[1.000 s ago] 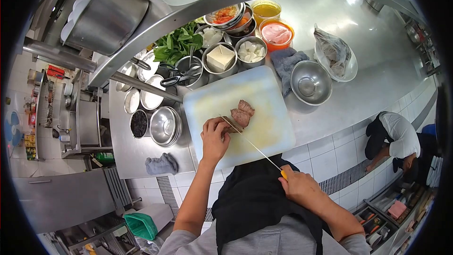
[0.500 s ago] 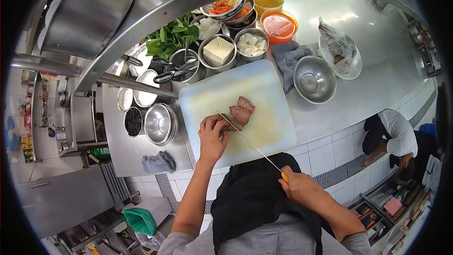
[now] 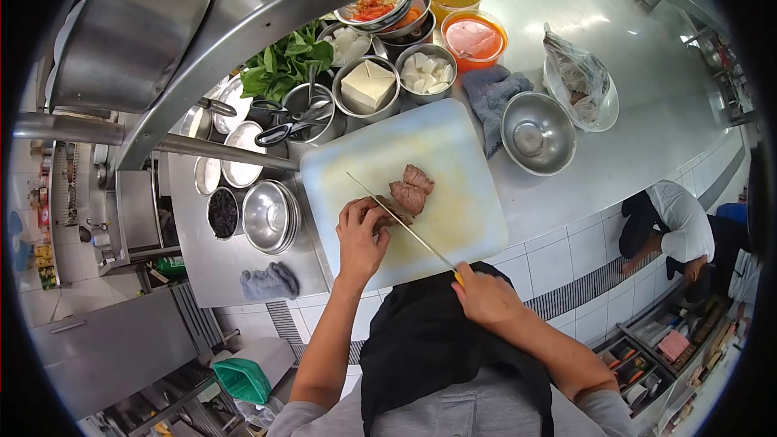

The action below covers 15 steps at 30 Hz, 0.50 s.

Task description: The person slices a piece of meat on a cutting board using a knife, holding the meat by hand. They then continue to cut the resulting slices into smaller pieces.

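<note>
My right hand (image 3: 488, 295) grips the yellow handle of a long knife (image 3: 414, 234) near the front edge of the white cutting board (image 3: 473, 231). The blade slants up and left across the board, passing right beside the fingers of my left hand (image 3: 358, 236). Those fingers are curled over a brown piece of meat (image 3: 387, 214), partly hidden under them and the blade. Just beyond the blade lie more cut chunks of cooked-looking meat (image 3: 411, 188), one against another.
Behind the board stand a bowl with a pale block (image 3: 368, 86), a pot of scissors and utensils (image 3: 312, 113), and leafy greens (image 3: 283, 65). On the right are a grey cloth (image 3: 491, 97), a steel bowl (image 3: 538, 133) and a bagged item (image 3: 579, 77). A person (image 3: 676, 222) crouches at right.
My right hand has moved left and up, pushing the knife so its tip reaches farther across the board. My left hand stays on the meat; the view has shifted slightly.
</note>
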Motion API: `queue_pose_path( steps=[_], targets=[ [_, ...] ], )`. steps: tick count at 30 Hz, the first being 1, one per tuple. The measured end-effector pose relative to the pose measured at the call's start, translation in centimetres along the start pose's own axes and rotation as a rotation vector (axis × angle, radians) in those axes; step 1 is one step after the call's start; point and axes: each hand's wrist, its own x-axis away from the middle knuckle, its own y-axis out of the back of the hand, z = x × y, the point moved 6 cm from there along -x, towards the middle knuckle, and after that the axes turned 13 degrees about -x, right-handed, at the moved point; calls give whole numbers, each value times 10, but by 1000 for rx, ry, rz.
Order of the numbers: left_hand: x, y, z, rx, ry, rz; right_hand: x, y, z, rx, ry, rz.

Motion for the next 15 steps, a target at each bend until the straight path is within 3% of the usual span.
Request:
queue_pose_path(
  steps=[2,4,7,10,14,15],
  targets=[
    [0,-2,1,1,3,0,20,13,5,2,17,-13],
    [1,-4,3,3,13,15,33,16,-1,33,-157,126],
    [1,-5,3,-7,24,21,-1,0,-4,-16,-12,2],
    [1,-4,3,-5,9,5,-45,-7,2,-41,1,38],
    [-1,-4,0,8,17,15,-18,4,-6,-77,13,27],
    [-1,-4,-1,7,15,14,1,12,-7,-61,-78,92]
  ],
)
